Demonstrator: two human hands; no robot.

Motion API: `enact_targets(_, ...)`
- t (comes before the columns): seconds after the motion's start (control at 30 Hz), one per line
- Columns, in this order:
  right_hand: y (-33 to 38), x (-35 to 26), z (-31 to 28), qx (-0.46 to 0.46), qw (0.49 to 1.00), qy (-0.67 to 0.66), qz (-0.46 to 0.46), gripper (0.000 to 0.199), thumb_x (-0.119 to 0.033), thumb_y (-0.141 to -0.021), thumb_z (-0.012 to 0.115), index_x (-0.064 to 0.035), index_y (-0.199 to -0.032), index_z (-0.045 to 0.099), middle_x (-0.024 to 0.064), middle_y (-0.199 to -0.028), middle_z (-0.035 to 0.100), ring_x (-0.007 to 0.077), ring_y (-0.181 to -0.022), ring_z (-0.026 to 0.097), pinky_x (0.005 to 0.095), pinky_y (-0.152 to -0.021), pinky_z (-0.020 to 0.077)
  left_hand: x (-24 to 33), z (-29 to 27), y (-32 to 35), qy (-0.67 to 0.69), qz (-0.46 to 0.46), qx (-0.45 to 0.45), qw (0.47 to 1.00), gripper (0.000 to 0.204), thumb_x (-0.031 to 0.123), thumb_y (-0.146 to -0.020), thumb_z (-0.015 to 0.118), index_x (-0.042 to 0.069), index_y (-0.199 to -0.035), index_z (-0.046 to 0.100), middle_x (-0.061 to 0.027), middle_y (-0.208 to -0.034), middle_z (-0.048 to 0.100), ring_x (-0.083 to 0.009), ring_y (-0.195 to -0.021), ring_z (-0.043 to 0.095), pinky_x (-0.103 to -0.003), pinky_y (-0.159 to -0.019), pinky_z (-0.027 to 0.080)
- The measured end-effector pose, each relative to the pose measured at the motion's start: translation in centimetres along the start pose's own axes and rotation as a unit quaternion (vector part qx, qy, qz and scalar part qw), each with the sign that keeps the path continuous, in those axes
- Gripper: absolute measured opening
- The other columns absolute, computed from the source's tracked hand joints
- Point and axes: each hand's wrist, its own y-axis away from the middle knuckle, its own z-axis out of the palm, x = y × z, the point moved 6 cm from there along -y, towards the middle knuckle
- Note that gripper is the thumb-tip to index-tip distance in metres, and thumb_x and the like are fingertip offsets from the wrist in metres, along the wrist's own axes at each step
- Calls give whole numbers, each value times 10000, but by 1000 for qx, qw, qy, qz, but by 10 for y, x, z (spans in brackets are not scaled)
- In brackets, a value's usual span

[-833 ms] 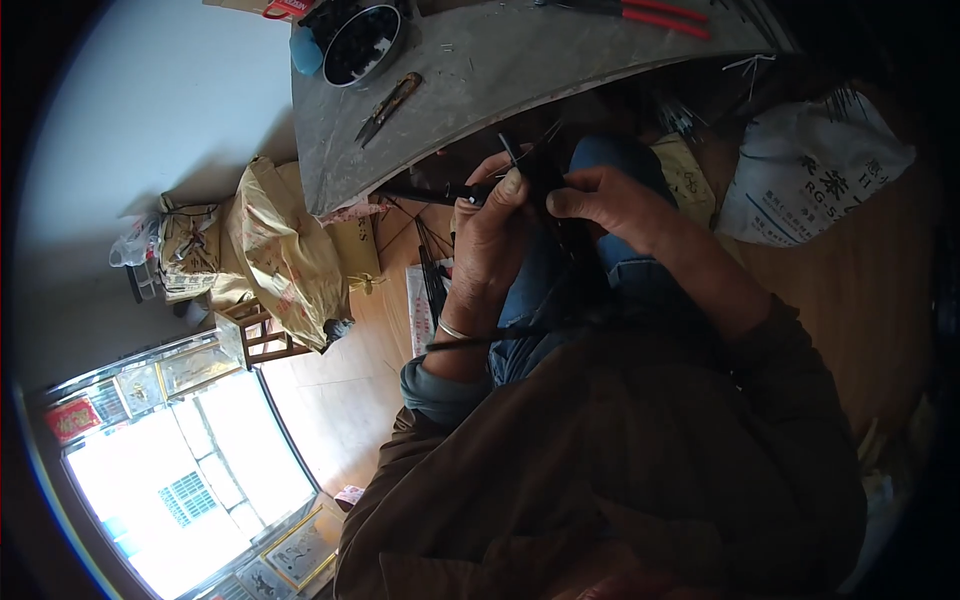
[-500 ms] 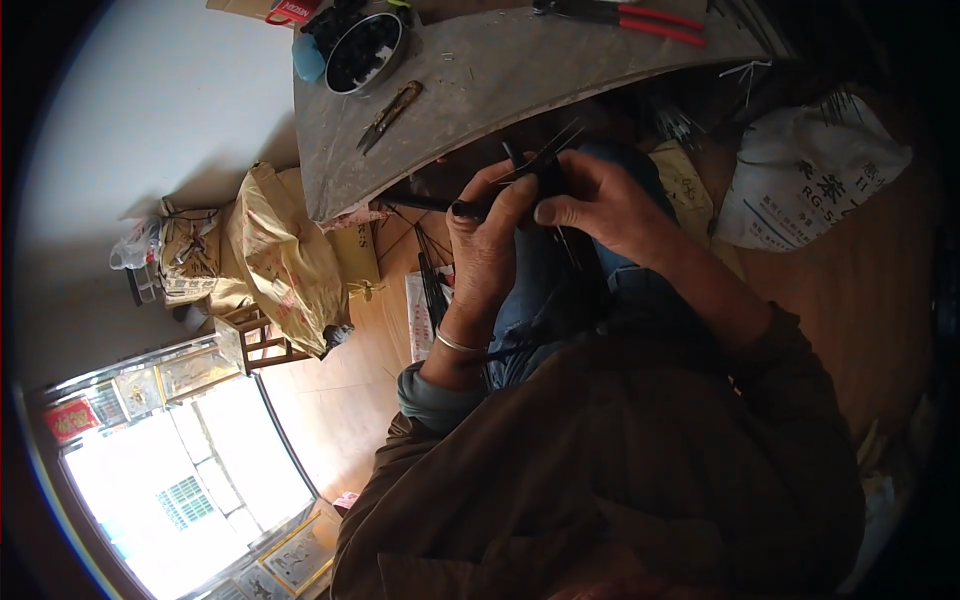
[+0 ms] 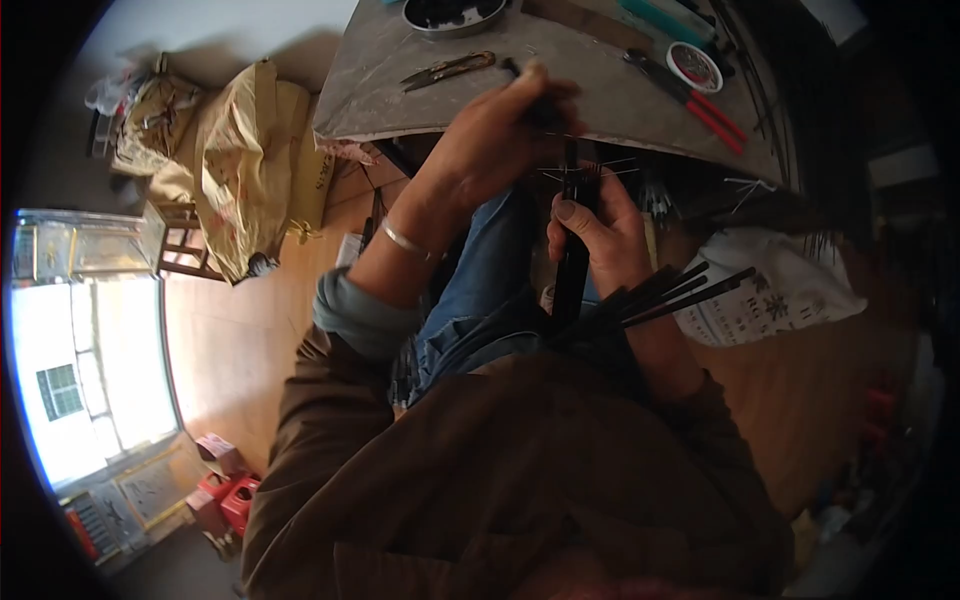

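You are gripping a bundle of thin black rods (image 3: 574, 262), standing nearly upright at the frame's centre, their lower ends fanning out rightward over your lap.

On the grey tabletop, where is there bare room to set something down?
The grey tabletop is bare at its near-left corner, between the small snips and the table's edge. The far and right side is crowded: dark bowl, round tin, red-handled pliers.

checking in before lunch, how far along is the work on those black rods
Done: cannot tell. In hand: right hand grips the upright black rod with thin wires across its top, left hand up at it. Left: a bundle of rods waits in the lap.
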Motion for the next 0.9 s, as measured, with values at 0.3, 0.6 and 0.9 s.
enact_targets(0.3, 3, 2, 3, 16, 999, 40, -2, 181, -130, -905, 593, -12, -1028, 534, 48, -791, 543, 132, -632, 548, 277, -558, 460, -14, 9, 9, -267, -54, -107, 956, 444, 387, -961, 519, -15, -1143, 566, -73, -930, 634, -151, -897, 595, -289, -861, 462)
enact_targets(0.6, -1, 7, 3, 13, 1000, 25, 7, 140, -138, -912, 583, -15, -960, 537, 55, -740, 530, 133, -606, 528, 288, -549, 445, -9, 0, 8, -211, 27, -101, 972, 379, 289, -895, 641, -9, -1126, 608, -59, -933, 657, -124, -856, 591, -261, -758, 479)
enact_targets(0.9, -3, 6, 6, 23, 999, 31, -7, 154, -148, -916, 594, -12, -967, 541, 49, -752, 528, 125, -602, 521, 274, -531, 436, -6, -2, 11, -209, 36, -69, 975, 353, 188, -864, 687, -20, -1142, 620, -67, -926, 651, -127, -844, 607, -279, -784, 503)
